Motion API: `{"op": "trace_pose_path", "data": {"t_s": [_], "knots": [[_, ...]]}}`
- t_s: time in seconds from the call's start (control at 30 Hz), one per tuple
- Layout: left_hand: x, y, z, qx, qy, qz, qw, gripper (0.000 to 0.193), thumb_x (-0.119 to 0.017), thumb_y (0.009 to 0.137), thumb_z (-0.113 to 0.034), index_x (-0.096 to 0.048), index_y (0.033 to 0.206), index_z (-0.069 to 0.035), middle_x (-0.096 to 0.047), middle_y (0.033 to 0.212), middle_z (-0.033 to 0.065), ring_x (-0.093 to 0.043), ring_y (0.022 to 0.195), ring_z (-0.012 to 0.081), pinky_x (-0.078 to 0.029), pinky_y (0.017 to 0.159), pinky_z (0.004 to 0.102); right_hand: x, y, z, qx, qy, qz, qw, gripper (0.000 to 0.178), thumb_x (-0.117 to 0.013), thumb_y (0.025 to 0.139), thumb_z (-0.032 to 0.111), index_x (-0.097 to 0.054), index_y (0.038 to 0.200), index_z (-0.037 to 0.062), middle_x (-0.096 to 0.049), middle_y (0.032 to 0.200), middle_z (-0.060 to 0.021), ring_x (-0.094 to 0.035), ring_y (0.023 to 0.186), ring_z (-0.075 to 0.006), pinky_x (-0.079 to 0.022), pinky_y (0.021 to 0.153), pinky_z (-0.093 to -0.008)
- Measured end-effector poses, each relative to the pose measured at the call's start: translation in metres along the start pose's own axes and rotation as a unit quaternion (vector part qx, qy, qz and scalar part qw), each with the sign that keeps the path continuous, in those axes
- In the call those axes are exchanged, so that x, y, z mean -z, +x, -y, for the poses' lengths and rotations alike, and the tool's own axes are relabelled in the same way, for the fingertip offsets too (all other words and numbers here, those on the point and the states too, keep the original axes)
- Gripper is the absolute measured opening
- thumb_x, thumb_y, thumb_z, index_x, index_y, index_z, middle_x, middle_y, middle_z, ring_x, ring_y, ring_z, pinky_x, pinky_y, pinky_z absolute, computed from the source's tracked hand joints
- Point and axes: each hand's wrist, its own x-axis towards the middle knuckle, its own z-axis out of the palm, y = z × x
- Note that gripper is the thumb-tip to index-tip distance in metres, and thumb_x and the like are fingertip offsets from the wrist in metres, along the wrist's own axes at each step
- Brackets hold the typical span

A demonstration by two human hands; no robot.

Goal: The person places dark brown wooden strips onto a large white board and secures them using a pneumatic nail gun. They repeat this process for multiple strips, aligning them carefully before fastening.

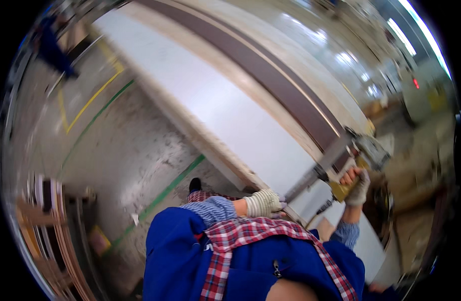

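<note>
My right hand (359, 186), in a pale fingertip-free glove, is closed around the yellow handle of an air-powered tool (343, 189), with a hose fitting at its lower end. The tool's grey metal head (372, 150) sits by the panel's right part. My left hand (264, 203), in a striped knit glove, lies at the panel's near edge with its fingers stretched to the right. Beside those fingers a narrow grey strip (306, 181) runs across the long white panel (200, 95). Blur hides whether the left fingers touch it.
A dark brown strip (250, 52) runs along the panel stack's far side. Boards (55, 226) stand on edge at the lower left. Green and yellow lines mark the grey floor (120, 150). Another person (52, 45) is at the far left; brown cardboard (416, 231) lies right.
</note>
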Motion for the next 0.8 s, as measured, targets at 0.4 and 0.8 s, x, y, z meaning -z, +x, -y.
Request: {"op": "trace_pose_path", "data": {"t_s": [0.4, 0.8], "knots": [[0.327, -0.129, 0.137, 0.536, -0.040, -0.177, 0.824, 0.032, -0.047, 0.086, -0.032, -0.065, 0.082, -0.005, -0.062, 0.083, 0.0183, -0.060, 0.079, 0.0342, -0.047, 0.073, 0.0427, -0.334, 0.088, -0.001, -0.159, -0.346, 0.099, 0.919, 0.014, -0.055, 0.074, 0.011, -0.050, 0.082, 0.0001, -0.049, 0.052, -0.0090, -0.051, 0.041, -0.0184, -0.045, 0.036, -0.0301], [0.410, -0.166, 0.416, 0.653, 0.070, -0.288, 0.697, 0.024, -0.054, 0.080, -0.018, -0.064, 0.095, -0.002, -0.061, 0.103, 0.0200, -0.058, 0.096, 0.0333, -0.049, 0.080, 0.0391, -0.343, 0.084, -0.022, -0.226, -0.475, -0.026, 0.850, 0.008, -0.055, 0.072, 0.010, -0.052, 0.074, 0.0029, -0.050, 0.049, -0.0064, -0.050, 0.040, -0.0168, -0.041, 0.037, -0.0283]]}}
